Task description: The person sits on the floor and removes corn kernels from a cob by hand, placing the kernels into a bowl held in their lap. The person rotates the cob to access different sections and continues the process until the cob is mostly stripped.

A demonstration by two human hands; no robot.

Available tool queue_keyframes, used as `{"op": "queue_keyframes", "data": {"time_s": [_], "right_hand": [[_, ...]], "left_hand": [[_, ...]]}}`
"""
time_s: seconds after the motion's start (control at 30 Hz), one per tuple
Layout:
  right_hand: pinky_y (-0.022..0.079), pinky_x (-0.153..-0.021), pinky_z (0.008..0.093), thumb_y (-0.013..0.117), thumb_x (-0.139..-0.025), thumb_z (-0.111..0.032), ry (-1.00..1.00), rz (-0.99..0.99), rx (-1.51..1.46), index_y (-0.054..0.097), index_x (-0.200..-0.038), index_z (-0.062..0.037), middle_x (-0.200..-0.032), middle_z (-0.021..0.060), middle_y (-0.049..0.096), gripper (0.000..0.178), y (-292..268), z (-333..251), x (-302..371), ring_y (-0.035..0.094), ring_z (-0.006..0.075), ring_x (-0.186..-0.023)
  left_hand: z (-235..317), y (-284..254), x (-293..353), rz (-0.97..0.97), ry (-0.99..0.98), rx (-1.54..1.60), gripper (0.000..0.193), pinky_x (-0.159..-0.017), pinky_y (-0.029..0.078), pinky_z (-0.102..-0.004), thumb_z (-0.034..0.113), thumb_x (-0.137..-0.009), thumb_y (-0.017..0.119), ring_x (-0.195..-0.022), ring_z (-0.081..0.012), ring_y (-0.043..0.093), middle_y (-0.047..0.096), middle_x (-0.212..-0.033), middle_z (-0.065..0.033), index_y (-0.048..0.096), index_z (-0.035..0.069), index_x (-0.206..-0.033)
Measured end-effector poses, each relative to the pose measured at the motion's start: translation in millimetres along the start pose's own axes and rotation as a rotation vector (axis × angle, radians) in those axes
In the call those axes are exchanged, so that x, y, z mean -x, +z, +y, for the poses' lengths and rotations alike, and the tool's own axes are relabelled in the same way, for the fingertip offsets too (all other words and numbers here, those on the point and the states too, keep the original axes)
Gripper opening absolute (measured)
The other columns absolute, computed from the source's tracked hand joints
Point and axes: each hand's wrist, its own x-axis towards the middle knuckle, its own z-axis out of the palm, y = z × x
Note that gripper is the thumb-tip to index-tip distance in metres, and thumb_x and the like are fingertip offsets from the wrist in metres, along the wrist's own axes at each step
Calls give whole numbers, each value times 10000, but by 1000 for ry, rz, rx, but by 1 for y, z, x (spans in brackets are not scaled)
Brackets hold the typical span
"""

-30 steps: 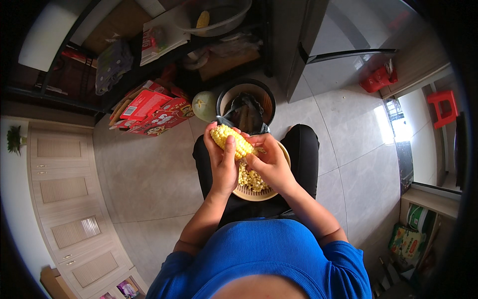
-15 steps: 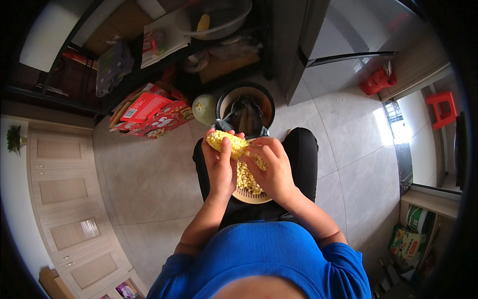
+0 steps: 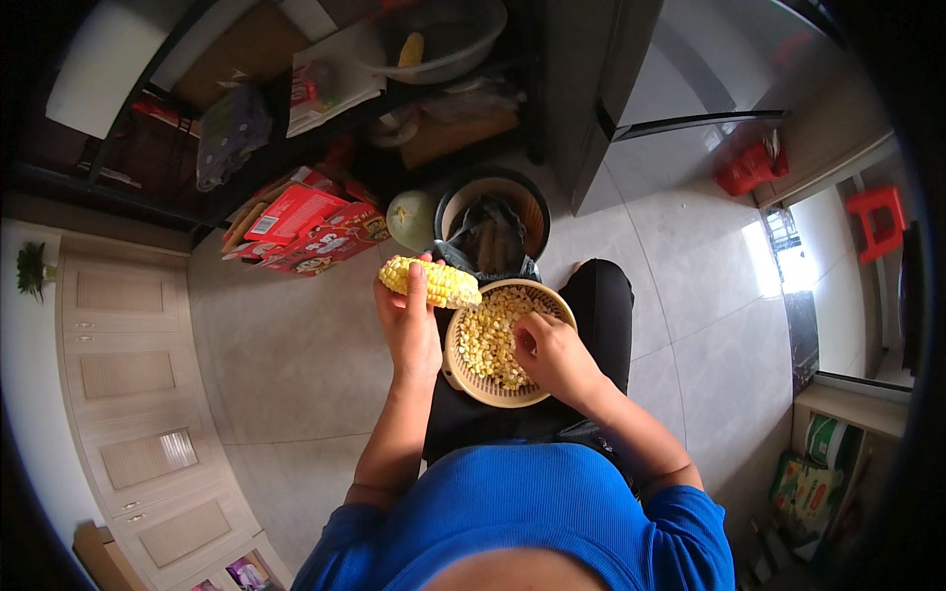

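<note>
My left hand (image 3: 408, 330) grips a yellow corn cob (image 3: 441, 285), thumb along its near side. The cob lies sideways, its right end stripped and pale, just above the rim of a round tan basket (image 3: 452, 372). This slotted basket rests on my lap and holds many loose corn kernels (image 3: 485, 345). Over the right part of the kernels is my right hand (image 3: 562, 362), with its fingers curled in toward the palm. Whatever they may hold is hidden.
Beyond my knees stands a bin (image 3: 538, 212) with a black bag (image 3: 485, 236); a pale green melon (image 3: 410, 219) and red cartons (image 3: 315, 229) are left of it. A shelf holds a clear bowl (image 3: 473, 51) with another corn cob (image 3: 412, 49). A grey refrigerator (image 3: 700, 69) stands far right.
My right hand has left the cob and moved down over the kernels in the basket. The left hand has shifted left with the cob, so more of the basket shows.
</note>
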Motion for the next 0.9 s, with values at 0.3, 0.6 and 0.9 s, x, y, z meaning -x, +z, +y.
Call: {"op": "queue_keyframes", "data": {"time_s": [0.3, 0.6, 0.9], "right_hand": [[470, -814, 254, 582, -874, -54, 101, 5, -1110, 333, -1323, -30, -1125, 98, 500, 515, -11, 2, -14, 561, 142, -980], [469, -769, 233, 579, -859, -23, 54, 4, -875, 494, -1184, 12, -981, 61, 577, 338, -44, -13, -18, 561, 99, -889], [514, -650, 323, 679, -737, -19, -205, 199, -233, 643, -850, -26, -830, 111, 601, 118, -54, -33, -8, 616, 272, -726]], "left_hand": [[-20, -7, 18, -77, -380, 127, 313, -756, 527, -346, 128, -814, 685, -891, -209, 597, 568, -952, -92, 441, 23, -979], [9, 3, 31, -663, -242, -431, 505, -906, 419, -263, 164, -867, 625, -1059, -126, 510, 535, -1160, -89, 400, -38, -1271], [4, 14, 43, -628, -82, -464, 553, -954, 398, -297, 67, -812, 668, -1124, -179, 488, 501, -1220, -125, 391, -31, -1280]]}}
